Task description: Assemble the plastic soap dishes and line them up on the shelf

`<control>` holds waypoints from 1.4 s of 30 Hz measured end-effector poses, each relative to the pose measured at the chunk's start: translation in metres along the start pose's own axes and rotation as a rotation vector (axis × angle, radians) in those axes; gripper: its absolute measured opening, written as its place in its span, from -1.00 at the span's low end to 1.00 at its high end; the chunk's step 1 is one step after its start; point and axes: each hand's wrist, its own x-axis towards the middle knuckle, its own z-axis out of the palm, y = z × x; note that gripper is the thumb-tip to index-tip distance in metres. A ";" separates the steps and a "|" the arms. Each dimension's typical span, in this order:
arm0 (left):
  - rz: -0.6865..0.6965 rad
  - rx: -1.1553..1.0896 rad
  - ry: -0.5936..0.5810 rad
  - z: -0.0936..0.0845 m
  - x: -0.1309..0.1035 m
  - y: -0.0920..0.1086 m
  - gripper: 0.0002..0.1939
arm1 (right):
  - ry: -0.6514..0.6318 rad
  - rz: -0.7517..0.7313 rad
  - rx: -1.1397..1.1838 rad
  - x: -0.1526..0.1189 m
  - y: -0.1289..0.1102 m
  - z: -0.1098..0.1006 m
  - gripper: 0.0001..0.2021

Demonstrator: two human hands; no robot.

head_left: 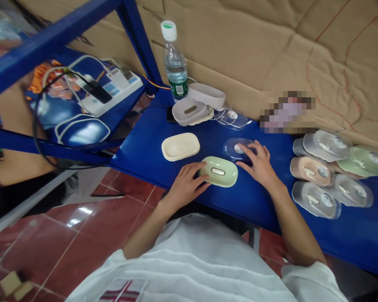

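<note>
Pixelated patch (287,112): sitting right of centre against the cardboard — its content is being masked, unreadable.
Clear lid (237,149): its right part is lying under the right hand (260,164).
Green soap dish (218,171): its left end is being covered by the left hand (185,184) fingers.
Green packaged dish (362,161): running toward the right edge — its far end is blurring out.
Bottle label (178,88): print is showing too small to read.

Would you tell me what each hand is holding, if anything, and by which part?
Neither lifts anything. The left hand touches the green soap dish at its left end; the right hand rests fingers on the clear lid.
</note>
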 end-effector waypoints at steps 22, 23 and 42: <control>-0.231 -0.264 0.059 0.019 -0.005 -0.003 -0.26 | 0.081 0.022 -0.160 -0.061 -0.135 0.023 -0.39; -0.234 -0.269 0.056 0.019 -0.005 -0.003 -0.26 | 0.080 0.019 -0.153 -0.061 -0.134 0.022 -0.40; -0.227 -0.213 -0.104 0.021 0.010 0.000 -0.10 | 0.210 0.055 0.026 -0.077 -0.105 0.012 -0.45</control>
